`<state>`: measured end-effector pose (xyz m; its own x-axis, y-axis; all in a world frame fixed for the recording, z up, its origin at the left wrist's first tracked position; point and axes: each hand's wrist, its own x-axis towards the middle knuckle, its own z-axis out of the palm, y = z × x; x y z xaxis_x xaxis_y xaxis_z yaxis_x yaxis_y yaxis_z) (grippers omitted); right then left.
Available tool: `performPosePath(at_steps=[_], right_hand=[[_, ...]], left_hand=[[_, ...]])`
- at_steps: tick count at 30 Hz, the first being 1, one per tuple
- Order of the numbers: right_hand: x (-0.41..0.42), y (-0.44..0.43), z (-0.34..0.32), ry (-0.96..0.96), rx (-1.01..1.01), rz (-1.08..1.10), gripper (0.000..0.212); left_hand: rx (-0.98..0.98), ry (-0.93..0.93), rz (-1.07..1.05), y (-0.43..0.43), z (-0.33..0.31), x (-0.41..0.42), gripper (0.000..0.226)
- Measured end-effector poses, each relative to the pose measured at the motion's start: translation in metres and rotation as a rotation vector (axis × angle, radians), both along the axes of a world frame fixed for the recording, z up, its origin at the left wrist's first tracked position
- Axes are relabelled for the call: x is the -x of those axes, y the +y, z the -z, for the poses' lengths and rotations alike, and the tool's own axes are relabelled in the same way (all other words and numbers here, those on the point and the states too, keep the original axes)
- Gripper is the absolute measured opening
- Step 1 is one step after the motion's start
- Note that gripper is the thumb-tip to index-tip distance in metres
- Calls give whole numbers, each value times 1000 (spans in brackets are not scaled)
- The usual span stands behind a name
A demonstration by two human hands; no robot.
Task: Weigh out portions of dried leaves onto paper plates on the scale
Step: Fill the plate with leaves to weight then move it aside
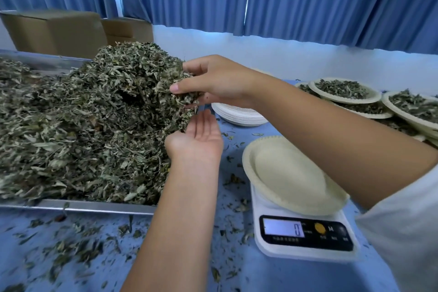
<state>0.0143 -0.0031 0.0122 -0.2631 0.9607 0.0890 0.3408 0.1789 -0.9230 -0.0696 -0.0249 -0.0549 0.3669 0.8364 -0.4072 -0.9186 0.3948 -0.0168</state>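
Observation:
A big heap of dried leaves [90,114] fills a metal tray [94,206] on the left. My right hand [213,80] grips a clump of leaves at the heap's right edge. Just below it my left hand [201,135] lies palm up with straight fingers, touching the heap. An empty paper plate [289,173] sits on the white scale [305,234] at the lower right, and the display reads 0.
A stack of empty paper plates [237,114] stands behind my hands. Several plates filled with leaves [343,90] crowd the right edge. Loose leaf bits litter the blue table [71,256]. Cardboard boxes [54,31] and blue curtains stand at the back.

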Motion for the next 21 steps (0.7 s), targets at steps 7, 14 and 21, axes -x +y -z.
performPosePath(at_steps=[7,14,21], right_hand=[[-55,-58,-6,-24,-73,171,7],[-107,-123,11,-72,-40,239,18],[-123,-137,21,-347,60,211,39]], left_hand=[[-133,193,86,-11,-7,-11,50],[-269,286,197,-30,-13,-28,51],[-342,307,315,-47,-9,-44,49]])
